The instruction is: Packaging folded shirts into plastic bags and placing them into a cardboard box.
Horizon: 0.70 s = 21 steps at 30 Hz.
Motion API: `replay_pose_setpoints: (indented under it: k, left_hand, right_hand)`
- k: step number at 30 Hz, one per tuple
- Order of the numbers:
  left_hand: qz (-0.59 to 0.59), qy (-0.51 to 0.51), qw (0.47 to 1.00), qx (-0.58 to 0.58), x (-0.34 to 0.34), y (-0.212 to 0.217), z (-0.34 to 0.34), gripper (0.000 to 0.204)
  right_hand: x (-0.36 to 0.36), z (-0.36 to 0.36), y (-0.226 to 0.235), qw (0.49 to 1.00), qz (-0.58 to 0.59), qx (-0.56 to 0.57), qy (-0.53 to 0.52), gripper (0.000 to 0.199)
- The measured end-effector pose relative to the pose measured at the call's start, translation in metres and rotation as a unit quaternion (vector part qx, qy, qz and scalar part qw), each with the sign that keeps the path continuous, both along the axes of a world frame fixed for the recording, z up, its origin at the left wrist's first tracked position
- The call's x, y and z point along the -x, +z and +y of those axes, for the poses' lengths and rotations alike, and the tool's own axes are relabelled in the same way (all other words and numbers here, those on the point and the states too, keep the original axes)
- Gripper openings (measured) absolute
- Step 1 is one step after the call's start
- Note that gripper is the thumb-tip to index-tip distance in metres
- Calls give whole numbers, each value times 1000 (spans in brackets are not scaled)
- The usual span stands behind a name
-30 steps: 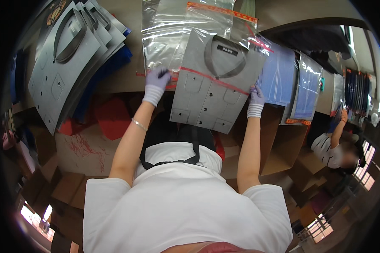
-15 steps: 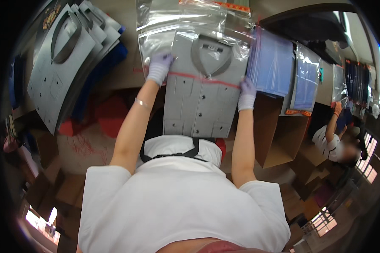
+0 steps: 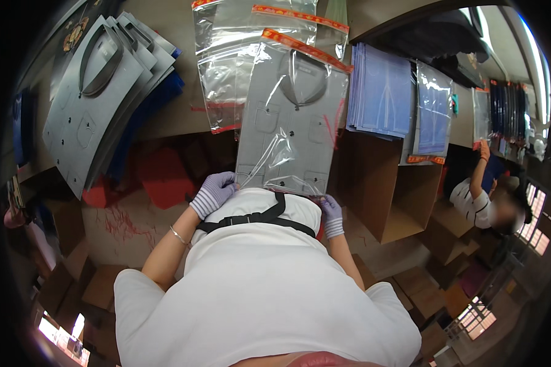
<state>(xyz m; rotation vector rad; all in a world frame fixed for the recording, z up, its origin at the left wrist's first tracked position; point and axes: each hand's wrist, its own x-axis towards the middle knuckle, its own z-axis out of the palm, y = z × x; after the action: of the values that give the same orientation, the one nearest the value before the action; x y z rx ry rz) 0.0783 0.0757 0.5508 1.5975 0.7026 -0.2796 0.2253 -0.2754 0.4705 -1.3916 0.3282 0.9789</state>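
A folded grey shirt (image 3: 288,137) lies inside a clear plastic bag (image 3: 269,58) with an orange-red strip along its far end. My left hand (image 3: 213,194), in a striped white and purple glove, is closed at the bag's near left corner. At the near right corner my right hand (image 3: 332,215), gloved the same way, pinches the bag's edge; its fingertips are partly hidden. The bag's near end reaches my waist. Under its far left side are more clear bags (image 3: 221,85) with orange-red strips.
Stacked folded grey shirts (image 3: 95,116) lie on the left of the table, with blue cloth (image 3: 144,116) beneath. To the right are light blue shirts (image 3: 381,92) and a bagged one (image 3: 434,110). An open cardboard box (image 3: 373,189) stands below. Another person (image 3: 480,189) works at far right.
Both hands have come down toward my waist, from the bag's mouth midway on the shirt to its near end. The plastic now covers the whole shirt, and its orange-red strip shows at the far end.
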Motion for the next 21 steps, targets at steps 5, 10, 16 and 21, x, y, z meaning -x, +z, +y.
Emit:
replay_pose_setpoints:
  k: [5, 10, 16, 21]
  left_hand:
    - [-255, -113, 957, -77, -41, 115, -1, 11]
    - [-235, -115, 965, 0, -33, 157, 9, 14]
    - [-151, -37, 987, 50, -19, 69, 1, 14]
    - [-164, -59, 984, 37, -39, 53, 5, 14]
  right_hand:
    - [-24, 47, 27, 966, 102, -199, -132, 23]
    - [-98, 106, 206, 927, -363, -19, -91, 19]
    - [-111, 190, 270, 603, -711, 171, 319, 34]
    - [-80, 243, 83, 691, -585, 117, 408, 20]
